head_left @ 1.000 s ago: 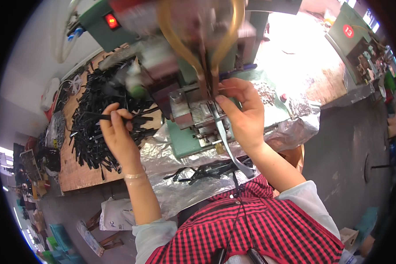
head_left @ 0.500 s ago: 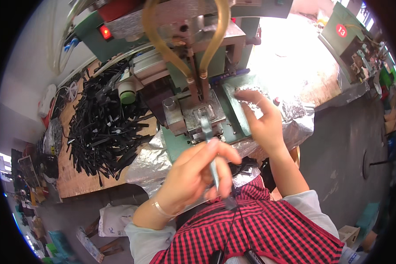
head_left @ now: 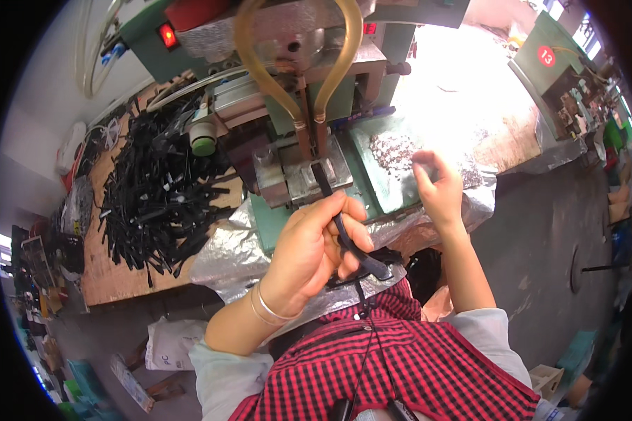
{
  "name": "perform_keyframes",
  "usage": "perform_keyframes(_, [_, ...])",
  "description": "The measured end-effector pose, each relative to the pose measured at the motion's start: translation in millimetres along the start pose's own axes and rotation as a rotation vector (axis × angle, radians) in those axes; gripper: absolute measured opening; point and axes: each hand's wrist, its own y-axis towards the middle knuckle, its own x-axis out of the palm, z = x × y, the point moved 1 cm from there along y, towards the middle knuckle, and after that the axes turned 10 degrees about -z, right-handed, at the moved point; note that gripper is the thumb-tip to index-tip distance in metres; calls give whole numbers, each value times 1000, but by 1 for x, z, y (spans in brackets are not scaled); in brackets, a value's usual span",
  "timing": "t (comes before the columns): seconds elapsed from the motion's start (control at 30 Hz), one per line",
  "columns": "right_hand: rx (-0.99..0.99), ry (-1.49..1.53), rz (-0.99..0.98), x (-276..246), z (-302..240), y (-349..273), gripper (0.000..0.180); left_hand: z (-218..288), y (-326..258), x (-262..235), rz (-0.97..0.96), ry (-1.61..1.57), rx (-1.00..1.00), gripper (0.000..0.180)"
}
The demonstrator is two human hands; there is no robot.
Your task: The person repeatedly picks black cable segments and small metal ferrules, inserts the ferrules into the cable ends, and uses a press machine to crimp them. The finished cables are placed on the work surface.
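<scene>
My left hand (head_left: 312,245) is closed around a black eyeglass temple (head_left: 358,251). Its straight end reaches into the metal fixture (head_left: 309,179) of a green bench machine, beneath two upright copper-coloured electrodes (head_left: 311,140). The curved end points toward my apron. At the right edge of a green tray (head_left: 379,189), my right hand (head_left: 442,193) is raised with thumb and index finger drawn close together. Anything between those fingertips is too small to make out. Many tiny shiny metal pieces (head_left: 393,151) lie in the tray.
A large heap of black temples (head_left: 165,193) covers the wooden table (head_left: 109,284) on the left. Crumpled foil (head_left: 221,263) lines the table's front edge. Yellowish hoses (head_left: 246,49) loop down to the electrodes. A green-capped cylinder (head_left: 203,144) juts out left of the fixture.
My right hand has moved right, away from the fixture, and its fingers have drawn together. The left hand still holds the temple in the fixture. The view has shifted slightly.
</scene>
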Motion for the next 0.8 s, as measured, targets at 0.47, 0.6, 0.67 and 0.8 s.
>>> perform_keyframes(0.47, [103,-198,28,23,-16,-14,9,-16,-25,-127,759,1104,740,33])
perform_keyframes(0.6, [-4,-10,4,35,-24,-2,5,11,-3,-172,817,1546,720,50])
perform_keyframes(0.67, [-23,11,-30,36,-28,-3,7,23,3,-178,723,1508,628,42])
perform_keyframes(0.8, [-12,118,-40,37,-21,-6,11,41,4,-203,528,1322,588,19])
